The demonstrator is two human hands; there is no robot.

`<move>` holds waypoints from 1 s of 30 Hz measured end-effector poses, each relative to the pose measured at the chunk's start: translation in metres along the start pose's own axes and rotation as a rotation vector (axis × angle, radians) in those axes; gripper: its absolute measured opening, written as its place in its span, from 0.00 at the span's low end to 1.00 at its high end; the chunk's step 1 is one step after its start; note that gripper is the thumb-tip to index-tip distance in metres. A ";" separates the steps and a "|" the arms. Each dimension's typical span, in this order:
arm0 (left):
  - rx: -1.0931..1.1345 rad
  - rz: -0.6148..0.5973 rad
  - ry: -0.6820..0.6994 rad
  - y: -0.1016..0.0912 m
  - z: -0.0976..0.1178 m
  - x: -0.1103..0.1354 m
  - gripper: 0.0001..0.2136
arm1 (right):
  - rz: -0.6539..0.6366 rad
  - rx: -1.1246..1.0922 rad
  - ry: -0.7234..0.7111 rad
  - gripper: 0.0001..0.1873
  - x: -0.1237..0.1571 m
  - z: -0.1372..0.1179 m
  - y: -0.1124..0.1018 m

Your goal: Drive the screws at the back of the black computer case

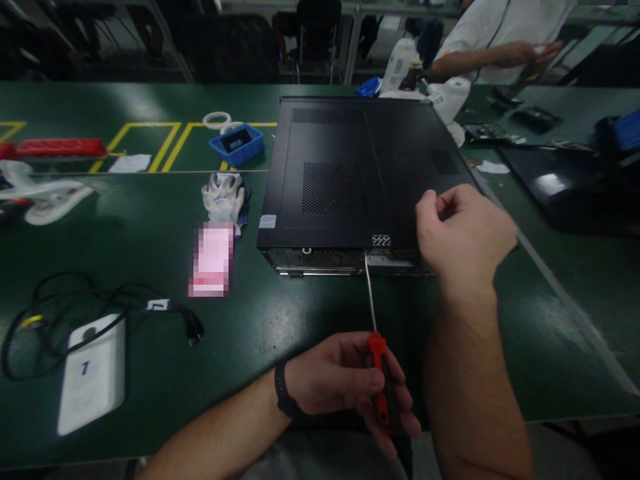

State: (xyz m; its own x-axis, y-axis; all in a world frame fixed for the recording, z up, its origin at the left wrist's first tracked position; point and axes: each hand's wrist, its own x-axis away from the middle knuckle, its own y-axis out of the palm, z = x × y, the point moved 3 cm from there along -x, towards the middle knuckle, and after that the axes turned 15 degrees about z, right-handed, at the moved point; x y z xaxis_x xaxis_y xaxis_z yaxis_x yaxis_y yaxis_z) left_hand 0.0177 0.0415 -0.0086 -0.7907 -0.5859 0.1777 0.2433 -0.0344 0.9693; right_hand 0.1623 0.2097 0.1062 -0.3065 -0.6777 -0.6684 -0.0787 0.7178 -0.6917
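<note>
A black computer case point(350, 173) lies flat on the green table point(150, 240), its rear panel facing me. My left hand point(350, 387) is closed around the red and black handle of a screwdriver point(377, 360). The thin shaft runs up to the rear edge of the case and its tip touches the panel there. My right hand point(463, 233) rests on the near right corner of the case lid, with the fingers curled and thumb and forefinger pinched together. What they pinch, if anything, is too small to make out.
White work gloves point(223, 195) and a pink blurred card point(212, 260) lie left of the case. A white box with black cable point(93, 373) sits near left. A blue tray point(237, 143) stands behind. Another person point(500, 40) works at the far right, near a second black panel point(565, 183).
</note>
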 end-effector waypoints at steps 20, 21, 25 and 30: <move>-0.016 0.007 0.022 0.002 0.000 -0.003 0.15 | -0.073 0.003 0.028 0.13 -0.003 -0.003 -0.007; -0.017 0.002 0.029 0.002 -0.001 -0.004 0.15 | -0.072 0.007 0.034 0.13 -0.003 -0.003 -0.007; -0.065 0.006 0.066 -0.006 -0.007 -0.009 0.15 | -0.089 0.022 0.047 0.13 -0.003 -0.005 -0.006; -0.089 0.026 0.073 -0.015 -0.014 -0.016 0.21 | -0.067 0.091 0.098 0.11 -0.005 -0.007 -0.003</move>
State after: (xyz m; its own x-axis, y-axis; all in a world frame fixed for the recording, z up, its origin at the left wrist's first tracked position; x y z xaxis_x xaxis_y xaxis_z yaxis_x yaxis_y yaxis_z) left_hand 0.0345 0.0396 -0.0282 -0.7411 -0.6452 0.1860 0.3147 -0.0889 0.9450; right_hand 0.1572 0.2120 0.1136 -0.3951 -0.7017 -0.5929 -0.0175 0.6510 -0.7588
